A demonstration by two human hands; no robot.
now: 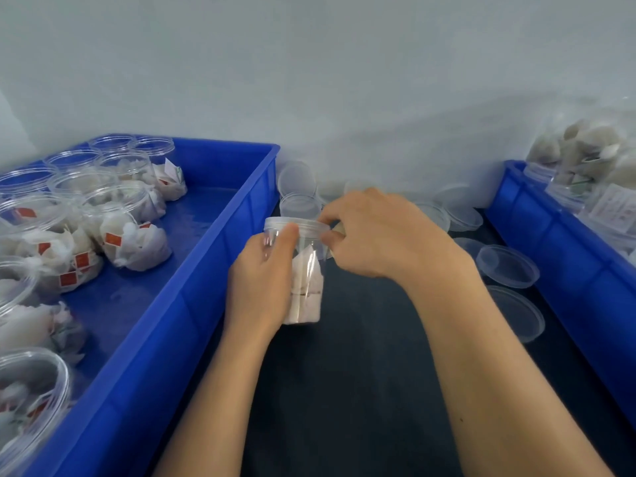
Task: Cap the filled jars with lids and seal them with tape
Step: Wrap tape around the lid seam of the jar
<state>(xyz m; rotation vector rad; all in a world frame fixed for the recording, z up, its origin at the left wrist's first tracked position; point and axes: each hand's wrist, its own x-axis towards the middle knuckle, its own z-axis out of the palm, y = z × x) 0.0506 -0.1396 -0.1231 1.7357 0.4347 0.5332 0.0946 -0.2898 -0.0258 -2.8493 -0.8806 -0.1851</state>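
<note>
Jar [304, 270] sits upright on the dark table [361, 390] between our two blue bins, filled with pale packets, and we've got it in both hands. Our left hand [261, 280] wraps around the jar's left side, thumb up near the rim, gripping it steady. Our right hand [375, 235] pinches the clear lid [296, 222] at its right edge, fingers curled over the top. The lid looks seated on the mouth, though we can't tell whether it is fully tight. Loose lids [507, 266] lie scattered on the right and far side of the table; open filled jars [113, 201] wait in the left bin [213, 270]. The risk now, we judge: a crooked lid binding on the rim, or slick clear plastic slipping in our grip.
</note>
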